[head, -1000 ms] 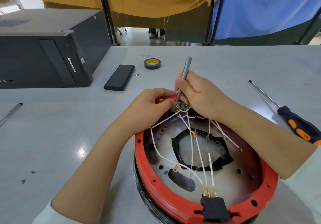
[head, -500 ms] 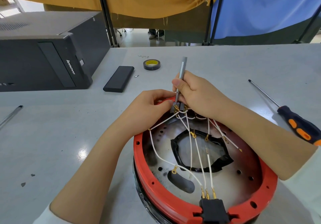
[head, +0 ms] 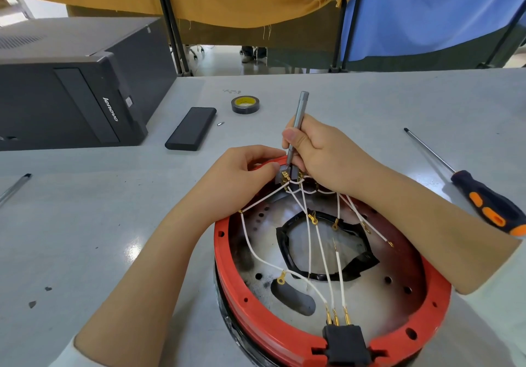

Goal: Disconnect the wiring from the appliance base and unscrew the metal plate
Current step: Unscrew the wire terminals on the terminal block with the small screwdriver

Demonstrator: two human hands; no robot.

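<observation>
grey screwdriver now more upright in right hand's grip | left hand pinches terminal block at red base's far rim | wires still attached, unscrewing likely ongoing

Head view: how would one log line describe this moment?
right hand: grips slim grey metal screwdriver | left hand: pinches small grey terminal block | round red-rimmed appliance base

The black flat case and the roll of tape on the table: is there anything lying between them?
Yes, in the head view: a small metal bit lies on the table between the black flat case and the roll of tape, touching neither.
</observation>
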